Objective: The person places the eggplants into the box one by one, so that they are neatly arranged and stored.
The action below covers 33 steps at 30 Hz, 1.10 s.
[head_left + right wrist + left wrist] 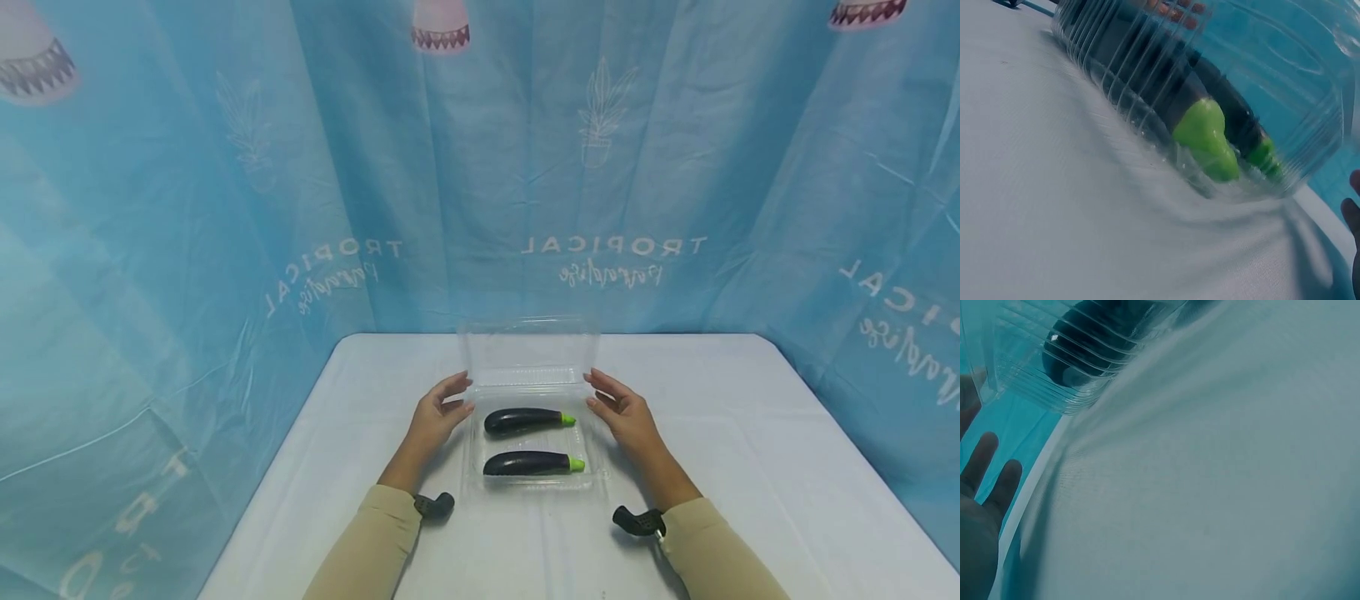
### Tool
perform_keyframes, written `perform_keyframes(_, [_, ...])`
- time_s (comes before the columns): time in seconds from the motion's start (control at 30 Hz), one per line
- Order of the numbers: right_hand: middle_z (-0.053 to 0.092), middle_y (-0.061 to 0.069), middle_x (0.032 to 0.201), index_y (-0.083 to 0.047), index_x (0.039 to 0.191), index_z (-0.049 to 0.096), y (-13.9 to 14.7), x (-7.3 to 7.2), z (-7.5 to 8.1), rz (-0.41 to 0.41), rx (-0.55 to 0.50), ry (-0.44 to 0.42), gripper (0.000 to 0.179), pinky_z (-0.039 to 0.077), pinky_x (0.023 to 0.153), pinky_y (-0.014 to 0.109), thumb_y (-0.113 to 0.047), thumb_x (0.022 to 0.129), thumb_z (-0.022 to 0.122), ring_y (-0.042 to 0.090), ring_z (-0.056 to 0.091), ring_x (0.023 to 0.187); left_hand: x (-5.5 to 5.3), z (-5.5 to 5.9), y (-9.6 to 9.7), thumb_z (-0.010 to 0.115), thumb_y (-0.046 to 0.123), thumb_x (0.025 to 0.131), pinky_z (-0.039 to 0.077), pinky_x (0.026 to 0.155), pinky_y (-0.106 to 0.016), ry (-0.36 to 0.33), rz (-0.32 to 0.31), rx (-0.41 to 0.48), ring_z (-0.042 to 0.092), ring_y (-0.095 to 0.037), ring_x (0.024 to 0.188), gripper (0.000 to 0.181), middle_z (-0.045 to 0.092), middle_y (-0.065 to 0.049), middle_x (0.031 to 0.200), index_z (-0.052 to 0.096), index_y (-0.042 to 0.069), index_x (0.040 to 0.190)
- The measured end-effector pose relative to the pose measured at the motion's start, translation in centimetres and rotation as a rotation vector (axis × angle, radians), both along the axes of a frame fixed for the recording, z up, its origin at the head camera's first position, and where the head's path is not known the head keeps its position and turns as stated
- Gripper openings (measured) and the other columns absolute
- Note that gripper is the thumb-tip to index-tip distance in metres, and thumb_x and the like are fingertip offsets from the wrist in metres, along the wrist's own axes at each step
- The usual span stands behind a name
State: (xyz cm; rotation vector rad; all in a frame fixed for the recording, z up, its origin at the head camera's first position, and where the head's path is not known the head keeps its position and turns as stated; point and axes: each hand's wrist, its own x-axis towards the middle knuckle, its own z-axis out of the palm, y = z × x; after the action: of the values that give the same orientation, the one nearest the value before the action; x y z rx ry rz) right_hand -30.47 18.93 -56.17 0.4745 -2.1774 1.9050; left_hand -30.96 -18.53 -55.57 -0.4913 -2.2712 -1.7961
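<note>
A clear plastic clamshell box (525, 481) stands in front of me with its lid (528, 350) raised at the back. Inside lie two dark eggplants, the far one (517, 422) and the near one (527, 463), both with green stem ends pointing right. My left hand (441, 407) is at the box's left side, fingertips right by the hinge end of the lid. Mirroring it, my right hand (621, 408) has its fingertips at the lid's lower right edge. Fingers of both hands are extended. In the right wrist view, the green stem (1207, 140) shows through the ribbed wall.
A white cloth covers the table (720, 433). Blue printed curtains (480, 167) hang behind it and along both sides. Each wrist carries a small black device, one on the left (435, 506) and one on the right (637, 522).
</note>
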Motion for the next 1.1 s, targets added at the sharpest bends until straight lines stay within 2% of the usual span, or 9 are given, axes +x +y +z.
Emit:
perform_keyframes(0.1, [0.057, 0.021, 0.149, 0.002, 0.151, 0.052, 0.1, 0.1, -0.1, -0.002, 0.002, 0.004, 0.052, 0.041, 0.116, 0.051, -0.003, 0.102, 0.070, 0.043, 0.049, 0.140, 0.1, -0.1, 0.0, 0.079, 0.002, 0.095, 0.052, 0.108, -0.038, 0.002, 0.025, -0.024, 0.057, -0.028, 0.133, 0.054, 0.066, -0.003, 0.137, 0.062, 0.012, 0.145])
perform_keyframes(0.3, [0.058, 0.020, 0.148, 0.005, 0.145, 0.058, 0.7, 0.9, 0.0, -0.046, 0.087, -0.044, 0.041, 0.039, 0.118, 0.050, -0.013, 0.108, 0.063, 0.039, 0.047, 0.143, 0.7, 0.0, 0.0, 0.079, 0.015, 0.097, 0.057, 0.101, -0.042, -0.048, 0.088, -0.085, 0.064, -0.036, 0.124, 0.042, 0.065, -0.012, 0.137, 0.065, 0.006, 0.136])
perform_keyframes(0.4, [0.059, 0.017, 0.148, 0.003, 0.144, 0.061, 1.1, 1.5, 0.0, -0.070, 0.146, -0.070, 0.041, 0.036, 0.120, 0.054, -0.022, 0.112, 0.057, 0.036, 0.046, 0.144, 1.2, 0.0, -0.1, 0.078, 0.020, 0.099, 0.061, 0.096, -0.043, -0.082, 0.109, -0.115, 0.068, -0.036, 0.117, 0.037, 0.064, -0.012, 0.138, 0.069, 0.009, 0.133])
perform_keyframes(0.5, [0.057, 0.016, 0.150, 0.002, 0.146, 0.059, 1.3, 2.1, 0.1, -0.041, 0.185, -0.050, 0.045, 0.038, 0.119, 0.049, -0.030, 0.115, 0.048, 0.035, 0.046, 0.144, 1.6, 0.1, -0.3, 0.075, 0.025, 0.101, 0.060, 0.096, -0.045, -0.087, 0.104, -0.122, 0.069, -0.032, 0.116, 0.032, 0.065, -0.006, 0.138, 0.072, 0.016, 0.131])
perform_keyframes(0.67, [0.057, 0.017, 0.150, 0.000, 0.149, 0.057, 1.5, 2.5, 0.3, 0.031, 0.212, 0.028, 0.045, 0.046, 0.109, 0.023, -0.028, 0.116, 0.043, 0.033, 0.048, 0.143, 1.9, 0.3, -0.6, 0.070, 0.029, 0.104, 0.054, 0.104, -0.051, -0.080, 0.077, -0.117, 0.067, -0.028, 0.120, 0.030, 0.066, -0.001, 0.138, 0.073, 0.019, 0.132])
perform_keyframes(0.73, [0.057, 0.016, 0.150, 0.000, 0.149, 0.057, 1.6, 2.7, 0.4, 0.037, 0.221, 0.030, 0.044, 0.045, 0.107, 0.019, -0.027, 0.116, 0.044, 0.033, 0.048, 0.142, 1.9, 0.3, -0.8, 0.065, 0.026, 0.106, 0.050, 0.109, -0.054, -0.085, 0.066, -0.114, 0.063, -0.029, 0.126, 0.030, 0.066, -0.001, 0.138, 0.072, 0.018, 0.134])
perform_keyframes(0.8, [0.056, 0.015, 0.151, -0.002, 0.151, 0.056, 1.7, 2.9, 0.4, 0.035, 0.244, 0.016, 0.045, 0.045, 0.110, 0.023, -0.028, 0.116, 0.044, 0.033, 0.048, 0.142, 1.9, 0.3, -1.0, 0.059, 0.022, 0.108, 0.045, 0.114, -0.054, -0.093, 0.048, -0.106, 0.058, -0.029, 0.133, 0.032, 0.066, -0.002, 0.140, 0.071, 0.015, 0.136])
perform_keyframes(0.97, [0.050, 0.017, 0.157, -0.003, 0.156, 0.050, 1.9, 3.6, 0.6, 0.067, 0.276, -0.049, 0.049, 0.041, 0.118, 0.049, -0.031, 0.116, 0.046, 0.038, 0.043, 0.145, 2.0, 0.4, -1.3, 0.050, 0.022, 0.112, 0.040, 0.118, -0.051, -0.104, -0.051, -0.037, 0.050, -0.033, 0.141, 0.039, 0.061, -0.010, 0.147, 0.064, 0.003, 0.143])
perform_keyframes(1.1, [0.052, 0.022, 0.153, -0.002, 0.158, 0.047, 2.2, 3.9, 1.0, 0.129, 0.273, -0.061, 0.048, 0.053, 0.105, 0.044, -0.026, 0.116, 0.042, 0.039, 0.051, 0.138, 2.5, 0.6, -1.6, 0.051, 0.033, 0.112, 0.037, 0.120, -0.052, -0.130, -0.110, -0.072, 0.046, -0.034, 0.144, 0.048, 0.055, -0.012, 0.153, 0.056, 0.006, 0.151])
